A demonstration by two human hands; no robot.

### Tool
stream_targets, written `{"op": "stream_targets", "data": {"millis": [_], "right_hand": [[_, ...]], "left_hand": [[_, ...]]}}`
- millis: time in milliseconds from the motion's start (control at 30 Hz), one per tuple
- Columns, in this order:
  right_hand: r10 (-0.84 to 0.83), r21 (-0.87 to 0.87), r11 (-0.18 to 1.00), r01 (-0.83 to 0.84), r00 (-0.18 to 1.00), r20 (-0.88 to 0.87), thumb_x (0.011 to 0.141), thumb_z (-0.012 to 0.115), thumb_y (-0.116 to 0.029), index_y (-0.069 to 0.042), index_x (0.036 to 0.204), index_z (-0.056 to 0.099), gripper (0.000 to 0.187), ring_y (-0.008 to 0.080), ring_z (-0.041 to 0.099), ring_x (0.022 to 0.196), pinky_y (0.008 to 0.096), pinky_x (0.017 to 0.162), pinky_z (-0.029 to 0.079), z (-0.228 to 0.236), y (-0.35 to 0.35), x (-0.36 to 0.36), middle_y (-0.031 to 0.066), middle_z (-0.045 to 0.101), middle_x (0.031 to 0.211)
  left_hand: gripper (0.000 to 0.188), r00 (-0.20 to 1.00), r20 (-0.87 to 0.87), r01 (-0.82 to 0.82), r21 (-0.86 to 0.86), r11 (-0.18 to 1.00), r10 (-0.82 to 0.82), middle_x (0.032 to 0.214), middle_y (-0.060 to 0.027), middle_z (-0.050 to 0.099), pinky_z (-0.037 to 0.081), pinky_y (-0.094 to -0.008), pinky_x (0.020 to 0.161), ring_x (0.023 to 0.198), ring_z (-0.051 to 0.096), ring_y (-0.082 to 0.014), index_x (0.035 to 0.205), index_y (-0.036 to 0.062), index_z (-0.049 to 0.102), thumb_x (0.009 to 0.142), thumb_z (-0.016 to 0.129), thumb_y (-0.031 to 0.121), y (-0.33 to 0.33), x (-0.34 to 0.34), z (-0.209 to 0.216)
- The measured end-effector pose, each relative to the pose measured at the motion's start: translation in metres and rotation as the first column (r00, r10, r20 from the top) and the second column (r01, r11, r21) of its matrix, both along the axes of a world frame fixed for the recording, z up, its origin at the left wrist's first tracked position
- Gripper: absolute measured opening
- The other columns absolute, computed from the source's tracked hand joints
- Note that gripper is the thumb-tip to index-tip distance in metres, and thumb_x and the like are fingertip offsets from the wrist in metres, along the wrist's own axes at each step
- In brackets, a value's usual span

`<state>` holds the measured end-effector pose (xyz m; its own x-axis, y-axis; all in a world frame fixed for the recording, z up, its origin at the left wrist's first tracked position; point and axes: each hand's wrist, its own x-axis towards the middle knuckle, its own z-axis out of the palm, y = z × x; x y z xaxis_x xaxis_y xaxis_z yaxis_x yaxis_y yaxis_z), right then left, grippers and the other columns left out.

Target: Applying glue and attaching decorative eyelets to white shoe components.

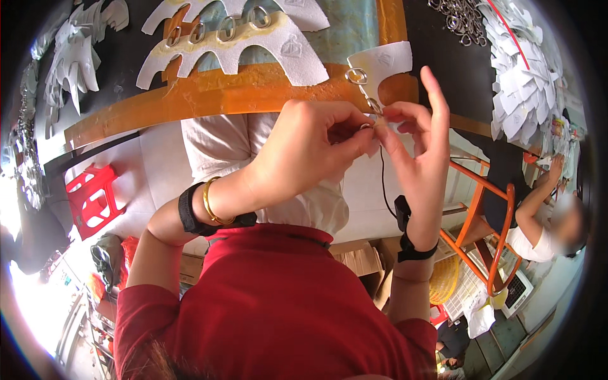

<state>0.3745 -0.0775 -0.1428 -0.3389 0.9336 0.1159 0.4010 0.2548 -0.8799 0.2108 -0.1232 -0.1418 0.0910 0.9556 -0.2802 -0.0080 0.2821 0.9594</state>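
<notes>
Just in front of the table edge, my left hand [316, 149] is closed, its thumb and fingertips pinched at the near end of a white scalloped strip [391, 62] with metal rings. My right hand [421, 152] pinches the same end with thumb and forefinger while its other fingers stand raised. A silver oval ring [356, 76] shows on the strip's edge, and another ring [373, 105] sits by my right fingertips. Part of the strip between my fingers is hidden. To the left, a similar white strip [294, 54] lies flat with several oval rings along its yellowed edge.
Orange tape [209, 98] borders the table. White cut pieces are heaped at the left [76, 54] and right [522, 82]; a pile of metal rings [461, 19] lies at the back. A red stool [95, 199], an orange chair [484, 228] and another person [541, 221] are nearby.
</notes>
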Motion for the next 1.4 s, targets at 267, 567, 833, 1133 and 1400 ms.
{"op": "stream_targets", "data": {"millis": [267,567,833,1133,1400], "right_hand": [[-0.019,-0.256,0.967,-0.008,0.995,-0.101,0.076,0.064,0.000,-0.010,0.141,0.019,0.080,0.0113,0.052,0.079,0.0259,0.072,0.047,0.008,-0.006,-0.005,0.0068,0.056,0.088],[0.101,-0.107,0.987,-0.120,0.981,-0.167,0.072,0.058,0.006,-0.007,0.142,0.015,0.083,0.0099,0.055,0.077,0.0240,0.075,0.045,0.000,0.000,-0.002,0.0072,0.058,0.087],[0.079,-0.305,0.939,-0.162,0.960,-0.267,0.071,0.058,0.006,-0.009,0.142,0.016,0.083,0.0092,0.055,0.074,0.0241,0.076,0.045,0.012,0.004,-0.007,0.0063,0.060,0.094],[0.012,-0.518,0.830,-0.209,0.934,-0.357,0.072,0.056,0.007,-0.016,0.142,0.019,0.083,0.0069,0.054,0.077,0.0218,0.073,0.046,0.002,0.007,-0.005,0.0028,0.059,0.091],[0.177,-0.280,0.937,-0.207,0.976,-0.127,0.068,0.064,0.010,-0.014,0.141,0.025,0.086,0.0053,0.048,0.070,0.0196,0.071,0.044,0.030,0.017,0.000,0.0015,0.056,0.083]], "left_hand": [[0.016,0.993,0.117,-0.006,-0.099,0.995,0.018,0.078,-0.0044,0.064,0.047,-0.0193,0.058,0.068,0.057,-0.0046,0.095,-0.0043,0.060,0.085,0.057,0.008,-0.002,0.001,-0.002],[0.015,0.988,0.152,0.033,-0.132,0.991,-0.013,0.072,-0.0030,0.062,0.044,-0.0187,0.052,0.059,0.055,-0.0039,0.088,-0.0029,0.059,0.084,0.061,0.011,-0.004,-0.001,-0.004],[0.012,0.998,0.027,0.058,-0.119,0.991,-0.055,0.068,-0.0034,0.061,0.045,-0.0221,0.050,0.057,0.057,-0.0077,0.081,-0.0004,0.058,0.080,0.065,0.009,-0.001,-0.007,-0.004],[0.015,0.980,-0.195,0.085,0.301,0.950,-0.026,0.079,-0.0058,0.063,0.049,-0.0239,0.061,0.070,0.061,-0.0131,0.089,0.0003,0.061,0.076,0.067,0.005,-0.001,-0.012,-0.010],[0.018,0.935,0.324,0.207,-0.166,0.964,-0.145,0.086,-0.0037,0.064,0.047,-0.0183,0.067,0.075,0.058,-0.0043,0.093,-0.0025,0.058,0.081,0.065,0.009,0.009,-0.012,-0.005]]}}
